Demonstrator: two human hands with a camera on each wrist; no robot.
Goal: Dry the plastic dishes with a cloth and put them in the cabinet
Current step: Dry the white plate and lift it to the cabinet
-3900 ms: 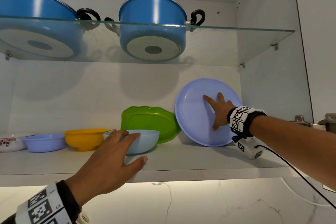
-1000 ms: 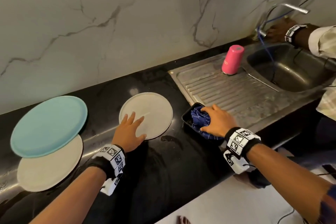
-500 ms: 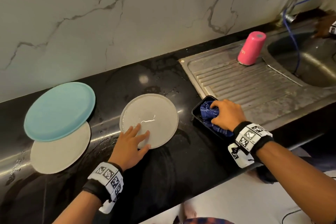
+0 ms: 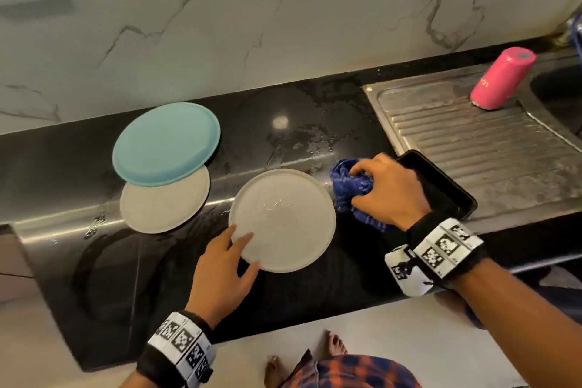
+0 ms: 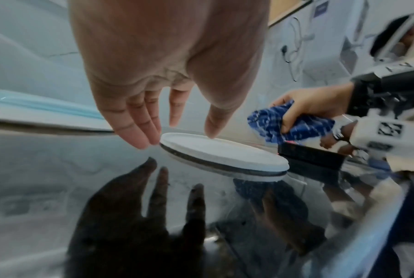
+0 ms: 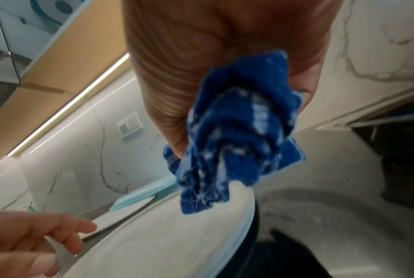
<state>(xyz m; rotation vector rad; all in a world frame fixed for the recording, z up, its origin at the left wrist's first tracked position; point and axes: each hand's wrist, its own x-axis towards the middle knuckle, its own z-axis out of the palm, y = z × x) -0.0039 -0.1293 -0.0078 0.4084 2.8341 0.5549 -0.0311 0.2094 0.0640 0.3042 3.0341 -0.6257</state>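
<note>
On the wet black counter, my left hand lies open-fingered on the white plate's near rim while my right hand bunches the blue cloth just beside it — light, stiff, likely slick plastic, best pinched at the rim.

On the counter three plates are set. The nearest plate lies toward the front edge, with the left hand laid on its near-left rim. Behind and to its left, a second plate is overlapped by a third (the one nearest the wall). Just right of the nearest plate the cloth is held in the right hand, over a tray. Behind the tray the drainboard is found, with a cylinder on its far end.
</note>
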